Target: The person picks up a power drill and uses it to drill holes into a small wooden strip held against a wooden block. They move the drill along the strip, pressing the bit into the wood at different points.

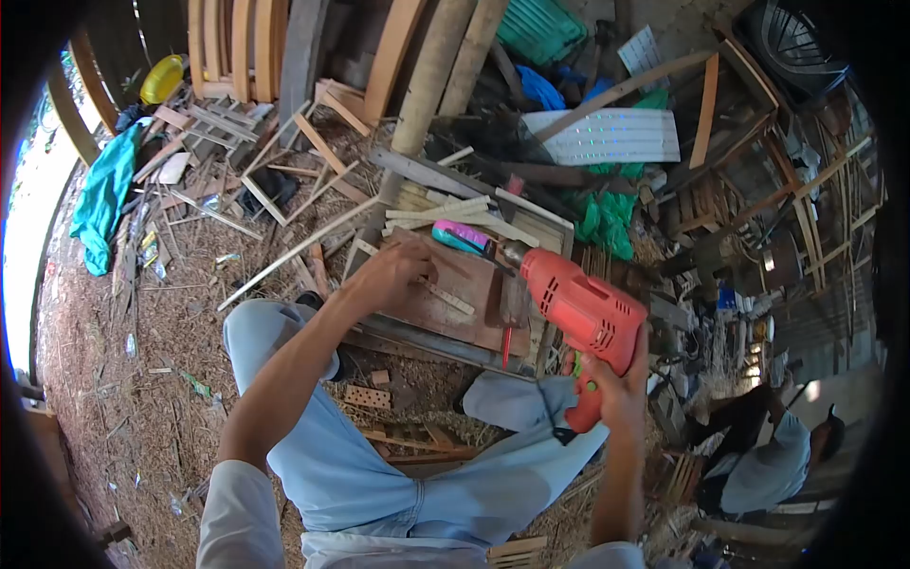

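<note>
My right hand [614, 384] is wrapped round the handle of a red electric drill [586, 308], whose chuck points up and to the left over a low wooden workbench. My left hand [406, 268] has its fingers curled at one end of a short, pale wooden strip [451, 301], which lies on the brown board [464, 327] on the bench. Just beyond the drill's chuck rests a pink and teal object [462, 236], whose kind I cannot make out. A thin red pencil-like stick [507, 347] lies close to the board's right side.
Several pale wood strips [441, 211] lie at the bench's far end. Scrap wood [213, 133] and a teal cloth [101, 204] litter the ground at left. A block with holes [368, 396] sits between my legs. At lower right another person [770, 465] is bent down.
</note>
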The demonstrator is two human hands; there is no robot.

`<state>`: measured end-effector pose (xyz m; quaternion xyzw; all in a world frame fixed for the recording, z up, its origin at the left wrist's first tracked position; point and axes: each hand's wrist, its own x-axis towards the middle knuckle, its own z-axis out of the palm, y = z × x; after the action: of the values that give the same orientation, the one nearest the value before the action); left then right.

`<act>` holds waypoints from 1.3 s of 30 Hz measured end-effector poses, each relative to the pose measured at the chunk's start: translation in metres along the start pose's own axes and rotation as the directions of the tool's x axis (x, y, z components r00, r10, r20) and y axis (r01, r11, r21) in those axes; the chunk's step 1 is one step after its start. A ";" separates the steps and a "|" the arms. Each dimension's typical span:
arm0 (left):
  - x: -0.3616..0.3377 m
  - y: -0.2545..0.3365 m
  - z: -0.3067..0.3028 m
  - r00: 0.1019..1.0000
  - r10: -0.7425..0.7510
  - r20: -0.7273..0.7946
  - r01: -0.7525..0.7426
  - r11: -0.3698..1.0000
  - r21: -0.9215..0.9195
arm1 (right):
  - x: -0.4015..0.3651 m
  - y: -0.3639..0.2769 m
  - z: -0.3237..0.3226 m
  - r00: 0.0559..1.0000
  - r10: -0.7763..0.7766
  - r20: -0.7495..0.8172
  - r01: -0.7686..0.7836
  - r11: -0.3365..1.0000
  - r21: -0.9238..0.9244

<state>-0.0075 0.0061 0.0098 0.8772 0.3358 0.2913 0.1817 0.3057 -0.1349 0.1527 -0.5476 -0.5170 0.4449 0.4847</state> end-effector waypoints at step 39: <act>0.001 -0.008 0.017 0.996 -0.063 -0.066 0.053 0.987 -0.154 | 0.029 -0.080 0.030 0.934 0.261 0.244 -0.127 0.880 -0.457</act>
<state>-0.0001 0.0104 -0.0064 0.8397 0.3442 0.3417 0.2444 0.2670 -0.1040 0.2283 -0.6175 -0.6119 0.4429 0.2192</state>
